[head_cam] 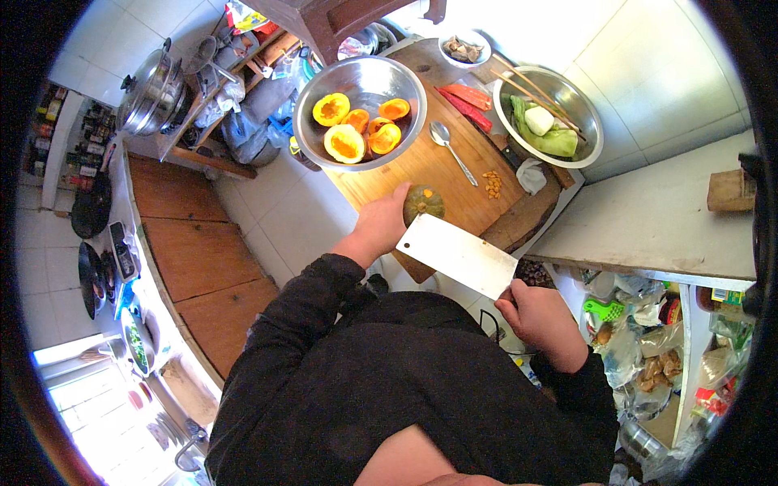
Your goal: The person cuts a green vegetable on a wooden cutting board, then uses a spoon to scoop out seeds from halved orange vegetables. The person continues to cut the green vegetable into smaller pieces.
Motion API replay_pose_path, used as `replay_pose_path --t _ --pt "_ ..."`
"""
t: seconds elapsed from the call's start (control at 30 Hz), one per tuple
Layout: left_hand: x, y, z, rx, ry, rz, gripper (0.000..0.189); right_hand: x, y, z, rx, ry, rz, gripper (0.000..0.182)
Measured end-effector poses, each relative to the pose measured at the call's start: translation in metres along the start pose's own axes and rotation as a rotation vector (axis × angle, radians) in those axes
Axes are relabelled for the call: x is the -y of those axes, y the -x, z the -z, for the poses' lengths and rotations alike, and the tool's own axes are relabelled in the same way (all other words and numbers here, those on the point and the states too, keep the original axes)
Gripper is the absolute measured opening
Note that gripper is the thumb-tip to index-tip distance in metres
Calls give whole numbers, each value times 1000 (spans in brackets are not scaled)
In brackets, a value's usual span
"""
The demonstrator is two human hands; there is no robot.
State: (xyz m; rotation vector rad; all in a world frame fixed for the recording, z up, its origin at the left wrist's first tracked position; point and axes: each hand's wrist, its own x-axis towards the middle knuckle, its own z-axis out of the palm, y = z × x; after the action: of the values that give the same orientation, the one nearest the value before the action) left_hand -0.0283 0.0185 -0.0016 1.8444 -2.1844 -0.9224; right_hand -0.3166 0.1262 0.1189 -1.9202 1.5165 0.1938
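My left hand (380,222) grips a small green squash (423,202) near the front of the wooden cutting board (389,176). In my right hand (541,313) is a cleaver (459,255), held by its handle. Its broad blade lies flat to my view, with the far end beside the squash; I cannot tell whether they touch. Behind the squash a large steel bowl (364,67) holds several hollowed squash halves (344,144) with orange flesh. A metal spoon (448,149) and a small heap of squash seeds (492,184) lie on the board.
To the right stands a steel basin (591,157) with green vegetable pieces and chopsticks (541,100). Red peppers (465,106) and a white bowl (464,61) of brown food sit further back. A crumpled white cloth (531,177) lies by the board's right edge. Shelves (684,364) full of bags are below the right counter (656,225).
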Motion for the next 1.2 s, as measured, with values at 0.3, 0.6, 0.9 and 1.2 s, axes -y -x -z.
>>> replay_pose_path --t 0.3,0.6,0.9,1.2 --pt "5 0 -15 -72 57 40 71 -5 -1 -31 -41 -32 -16 29" --pt "7 -2 -26 -157 102 24 71 -24 -5 -93 -160 -38 11 31" --pt "12 -1 -39 -241 57 -8 69 -36 -5 -130 -193 -135 41 38" --pt "8 2 -36 -130 75 91 72 -28 -15 -143 -235 -209 94 36"
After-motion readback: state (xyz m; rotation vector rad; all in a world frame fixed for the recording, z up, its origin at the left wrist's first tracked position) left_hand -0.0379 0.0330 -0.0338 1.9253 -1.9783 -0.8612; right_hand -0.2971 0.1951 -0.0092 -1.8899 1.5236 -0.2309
